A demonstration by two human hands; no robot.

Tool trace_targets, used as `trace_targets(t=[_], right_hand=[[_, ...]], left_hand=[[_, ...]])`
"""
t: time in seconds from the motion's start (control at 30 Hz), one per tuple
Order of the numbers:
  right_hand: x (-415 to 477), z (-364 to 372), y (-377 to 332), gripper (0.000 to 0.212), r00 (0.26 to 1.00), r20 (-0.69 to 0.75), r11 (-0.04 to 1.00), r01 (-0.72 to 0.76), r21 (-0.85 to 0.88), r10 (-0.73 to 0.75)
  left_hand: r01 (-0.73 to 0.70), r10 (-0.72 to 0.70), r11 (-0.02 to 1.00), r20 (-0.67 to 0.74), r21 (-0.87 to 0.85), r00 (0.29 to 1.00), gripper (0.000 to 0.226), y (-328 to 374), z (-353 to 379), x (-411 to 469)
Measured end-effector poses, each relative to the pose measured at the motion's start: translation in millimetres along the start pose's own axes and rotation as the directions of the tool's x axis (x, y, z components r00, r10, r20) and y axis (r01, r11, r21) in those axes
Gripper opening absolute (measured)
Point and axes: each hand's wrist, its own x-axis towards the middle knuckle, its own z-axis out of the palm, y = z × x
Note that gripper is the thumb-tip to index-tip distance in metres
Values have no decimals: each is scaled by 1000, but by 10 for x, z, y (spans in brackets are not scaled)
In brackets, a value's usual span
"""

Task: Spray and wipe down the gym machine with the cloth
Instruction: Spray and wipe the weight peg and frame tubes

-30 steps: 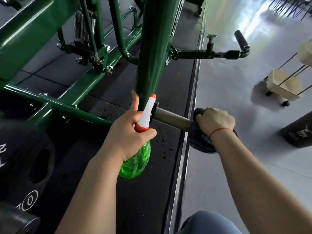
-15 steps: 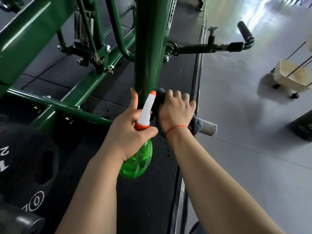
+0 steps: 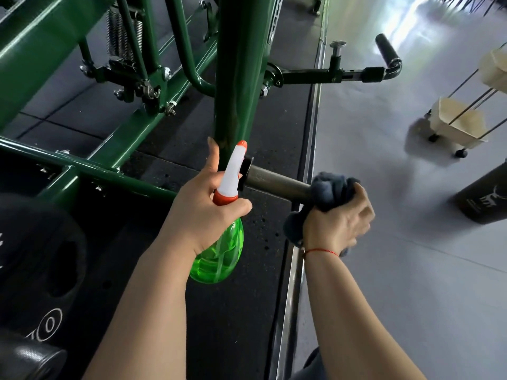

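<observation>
In the head view, right of centre, the right hand (image 3: 338,215) has its fingers clamped on a dark grey cloth (image 3: 329,192) at the tip of the bare steel peg (image 3: 277,183) of the green steel gym machine (image 3: 241,78). The cloth could slip off the end. At centre, the left hand (image 3: 200,207) has its fingers wrapped round a translucent green spray bottle (image 3: 219,259), and a stray squeeze would wet the floor.

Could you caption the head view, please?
Right hand grips cloth on the steel bar; left hand holds the green spray bottle.
</observation>
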Motion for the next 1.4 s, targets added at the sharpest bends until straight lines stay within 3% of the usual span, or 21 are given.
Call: trace_targets(t=[0.07, 0.17, 0.27, 0.37, 0.47, 0.57, 0.6, 0.7, 0.8, 0.87, 0.93, 1.07, 1.2, 1.23, 1.3, 1.4], right_hand=[[6, 13, 31, 69, 976, -56, 960, -195, 200, 210], [24, 79, 139, 69, 918, 86, 761, -371, 532, 387], [98, 83, 141, 59, 831, 219, 576, -521, 630, 512], [151, 75, 134, 56, 757, 255, 520, -613, 594, 602], [75, 113, 88, 65, 687, 404, 380, -694, 612, 604], [25, 133, 56, 25, 552, 593, 170, -800, 576, 586], [30, 128, 64, 23, 517, 645, 110, -820, 562, 563], [89, 49, 103, 27, 474, 733, 48, -853, 519, 488], [194, -31, 144, 32, 459, 775, -51, -846, 530, 435], [268, -37, 159, 36, 471, 769, -105, -821, 561, 432], [319, 3, 187, 38, 471, 747, -123, -803, 584, 469], [294, 111, 275, 38, 393, 782, -111, -858, 501, 484], [179, 239, 283, 36, 332, 865, -137, -903, 407, 375], [113, 276, 250, 37, 346, 881, -133, -905, 404, 324], [3, 411, 193, 54, 335, 913, -119, -922, 368, 232], [-243, 576, 86, 45, 275, 936, 11, -960, 280, 221]], left_hand=[[8, -8, 1000, -12, 7, 1000, 76, 9, 6, -1], [22, -22, 1000, -31, 13, 999, 59, 17, 25, -2], [31, -29, 999, -54, 29, 998, 56, 1, 41, -8], [32, -28, 997, -53, 67, 998, 75, 60, 56, -15], [44, -40, 995, -55, 84, 998, 83, 100, 84, -15], [48, -41, 995, -71, 93, 997, 71, 102, 95, -29], [50, -44, 995, -76, 82, 996, 61, 101, 93, -34], [56, -47, 995, -102, 88, 994, 53, 85, 99, -44], [70, -61, 996, -143, 55, 988, 26, 99, 113, -48], [83, -77, 996, -171, 29, 982, 22, 97, 135, -41], [89, -84, 996, -171, 23, 982, 21, 79, 155, -35], [107, -99, 993, -158, 42, 983, 15, 64, 148, -37], [60, -59, 998, -148, 7, 987, 34, 66, 138, -27], [41, -39, 999, -129, 12, 991, 39, 55, 135, -17], [28, -26, 999, -94, 23, 995, 46, 36, 131, 0], [21, -14, 998, -100, 64, 995, 43, -24, 130, 5]])
